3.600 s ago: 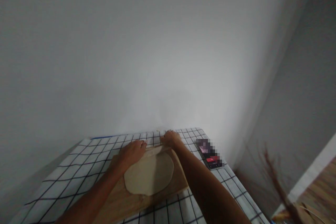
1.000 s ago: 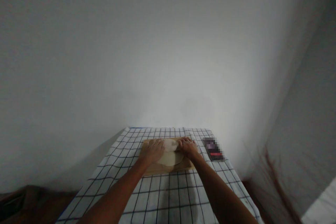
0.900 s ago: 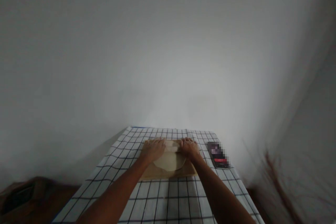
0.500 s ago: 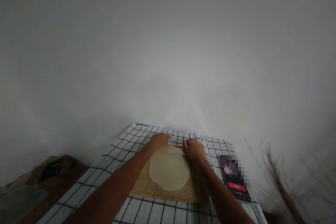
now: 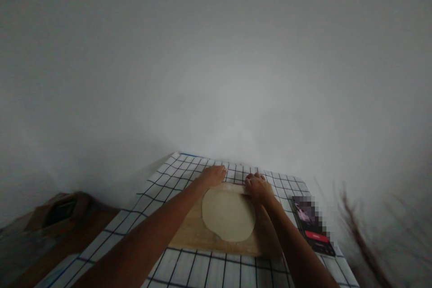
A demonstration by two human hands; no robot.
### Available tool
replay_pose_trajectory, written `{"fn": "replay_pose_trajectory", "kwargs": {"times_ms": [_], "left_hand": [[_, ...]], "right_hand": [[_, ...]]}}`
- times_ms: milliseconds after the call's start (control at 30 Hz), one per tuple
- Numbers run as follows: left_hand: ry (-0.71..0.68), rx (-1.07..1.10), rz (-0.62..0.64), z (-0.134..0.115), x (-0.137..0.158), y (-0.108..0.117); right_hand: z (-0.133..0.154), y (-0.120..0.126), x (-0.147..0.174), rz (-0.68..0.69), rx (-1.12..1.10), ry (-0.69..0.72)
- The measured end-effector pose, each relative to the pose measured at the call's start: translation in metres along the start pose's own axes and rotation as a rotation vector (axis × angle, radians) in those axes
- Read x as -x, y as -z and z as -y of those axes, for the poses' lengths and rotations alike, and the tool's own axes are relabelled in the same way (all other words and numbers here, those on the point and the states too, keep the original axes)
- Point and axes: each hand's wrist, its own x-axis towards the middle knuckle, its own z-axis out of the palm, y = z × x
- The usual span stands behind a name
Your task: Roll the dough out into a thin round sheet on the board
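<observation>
A flat, roughly round sheet of pale dough (image 5: 228, 216) lies on a wooden board (image 5: 192, 229). My left hand (image 5: 213, 175) is at the board's far edge, left of the middle, its fingers curled and pointing right. My right hand (image 5: 259, 186) is closed at the far right part of the board, knuckles up. Between both hands a pale strip (image 5: 233, 187) runs along the dough's far edge; whether it is a bar or floury board is unclear. What lies under my fingers is hidden.
A white cloth with black grid lines (image 5: 182, 265) covers the table. A phone (image 5: 315, 229) with a lit, partly blurred screen lies to the right. Thin branches (image 5: 357, 234) stand beyond it. A brown box-like object (image 5: 60, 213) sits low at left. A plain wall (image 5: 216, 63) rises behind.
The whole scene has shifted slightly right and up as the view turned. Both hands stay by the board's far edge; the gap between them looks a little wider. The dough has hardly changed.
</observation>
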Motion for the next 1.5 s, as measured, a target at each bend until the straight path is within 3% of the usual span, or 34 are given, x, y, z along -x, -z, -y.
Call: {"fn": "replay_pose_trajectory", "kwargs": {"times_ms": [133,300,500,800,933,1033,1267,1400,1500], "left_hand": [[-0.047,0.007,-0.082,-0.004,0.027,0.000],[0.000,0.012,-0.180,-0.012,0.060,0.000],[0.028,-0.023,-0.232,-0.025,0.086,-0.002],[-0.090,-0.068,-0.267,-0.042,0.145,-0.002],[-0.062,-0.078,-0.221,-0.031,0.121,-0.002],[-0.050,-0.064,-0.184,-0.015,0.080,-0.003],[-0.184,-0.053,-0.117,0.013,-0.003,-0.009],[-0.244,-0.054,-0.115,0.018,-0.018,-0.016],[-0.268,-0.050,-0.107,0.021,-0.011,-0.020]], "right_hand": [[0.011,0.003,0.027,-0.045,0.038,0.027],[0.016,-0.005,0.049,-0.138,0.052,0.099],[0.008,-0.020,0.052,-0.299,-0.145,0.151],[0.006,-0.008,0.065,-0.284,-0.263,0.129],[0.007,-0.002,0.069,-0.295,-0.264,0.147],[0.007,-0.003,0.069,-0.332,-0.256,0.139],[0.006,-0.011,0.066,-0.348,-0.259,0.032],[0.007,-0.014,0.065,-0.365,-0.255,0.023],[0.007,-0.015,0.064,-0.368,-0.234,0.032]]}}
